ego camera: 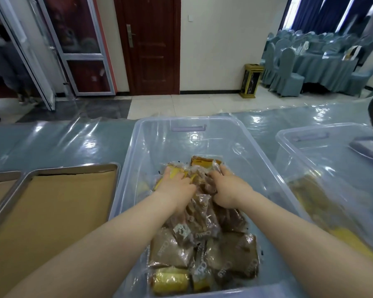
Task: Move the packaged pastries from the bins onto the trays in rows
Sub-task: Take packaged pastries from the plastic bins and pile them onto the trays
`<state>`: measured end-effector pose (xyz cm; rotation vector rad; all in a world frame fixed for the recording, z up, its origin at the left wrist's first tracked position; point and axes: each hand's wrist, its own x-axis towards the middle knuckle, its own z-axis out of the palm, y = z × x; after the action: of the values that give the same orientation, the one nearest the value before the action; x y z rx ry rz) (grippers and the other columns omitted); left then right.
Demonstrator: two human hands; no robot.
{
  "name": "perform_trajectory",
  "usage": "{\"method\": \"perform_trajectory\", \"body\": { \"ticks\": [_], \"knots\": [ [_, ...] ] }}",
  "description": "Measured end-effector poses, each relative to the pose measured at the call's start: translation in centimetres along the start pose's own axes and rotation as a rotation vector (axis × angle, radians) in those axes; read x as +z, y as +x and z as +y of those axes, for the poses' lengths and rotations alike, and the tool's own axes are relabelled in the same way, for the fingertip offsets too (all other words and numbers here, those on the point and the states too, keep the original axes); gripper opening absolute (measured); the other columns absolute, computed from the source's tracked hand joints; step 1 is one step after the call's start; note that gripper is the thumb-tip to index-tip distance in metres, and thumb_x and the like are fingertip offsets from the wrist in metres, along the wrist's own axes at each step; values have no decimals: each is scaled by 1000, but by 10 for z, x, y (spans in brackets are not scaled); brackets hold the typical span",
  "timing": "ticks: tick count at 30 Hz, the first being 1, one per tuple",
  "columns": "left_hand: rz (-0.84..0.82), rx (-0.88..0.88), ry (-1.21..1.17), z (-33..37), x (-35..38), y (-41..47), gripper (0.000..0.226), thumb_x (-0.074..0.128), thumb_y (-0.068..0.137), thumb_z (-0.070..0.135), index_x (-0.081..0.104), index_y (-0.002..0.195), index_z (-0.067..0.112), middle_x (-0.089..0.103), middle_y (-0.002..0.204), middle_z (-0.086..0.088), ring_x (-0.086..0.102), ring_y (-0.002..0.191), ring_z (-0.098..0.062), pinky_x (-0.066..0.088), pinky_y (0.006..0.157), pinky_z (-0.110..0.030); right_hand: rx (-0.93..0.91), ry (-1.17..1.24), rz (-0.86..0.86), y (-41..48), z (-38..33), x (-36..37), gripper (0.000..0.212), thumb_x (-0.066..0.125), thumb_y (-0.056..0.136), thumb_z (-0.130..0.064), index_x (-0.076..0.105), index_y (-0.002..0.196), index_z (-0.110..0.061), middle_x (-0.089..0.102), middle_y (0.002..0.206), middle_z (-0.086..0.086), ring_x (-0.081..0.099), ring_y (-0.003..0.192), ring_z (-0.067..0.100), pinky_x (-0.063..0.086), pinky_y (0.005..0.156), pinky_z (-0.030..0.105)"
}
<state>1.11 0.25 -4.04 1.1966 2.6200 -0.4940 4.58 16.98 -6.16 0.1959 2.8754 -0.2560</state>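
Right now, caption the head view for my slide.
Both hands gather packaged pastries inside a clear bin beside paper-lined tray.

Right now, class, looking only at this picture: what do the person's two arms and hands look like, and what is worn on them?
Both arms are bare from the frame's lower edge to the wrists: no sleeves show. The left hand and right hand wear no gloves. No watch, bracelet or ring can be seen, though the fingers are partly buried among wrappers, so a ring could be hidden.
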Motion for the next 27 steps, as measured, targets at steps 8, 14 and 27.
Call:
{"method": "perform_trajectory", "body": {
  "ticks": [8,14,27],
  "knots": [
    [5,-86,-91,-7,-5,-4,43,70,78,31,53,116,18,61,109,-2,44,122,-25,7,112,-60,18,-53,66,-2,-3,1,51,44,94,-23,34,143,-28,19,157,8,39,131,32,44,96,42],
    [447,-138,-78,-17,-18,-20,32,69,80,25,47,104,23,60,107,0,47,109,-25,31,94,-40,-14,150,360,-13,4,-33,40,42,94,-15,50,131,-27,53,133,0,54,112,28,45,80,35],
    [1089,-344,-266,-82,-21,-143,36,70,75,6,57,108,13,57,108,-8,45,107,-27,41,95,-43,-309,468,863,-76,-92,-97,39,46,97,-14,50,135,-22,52,133,-7,44,111,3,32,90,20]
  ]
}}
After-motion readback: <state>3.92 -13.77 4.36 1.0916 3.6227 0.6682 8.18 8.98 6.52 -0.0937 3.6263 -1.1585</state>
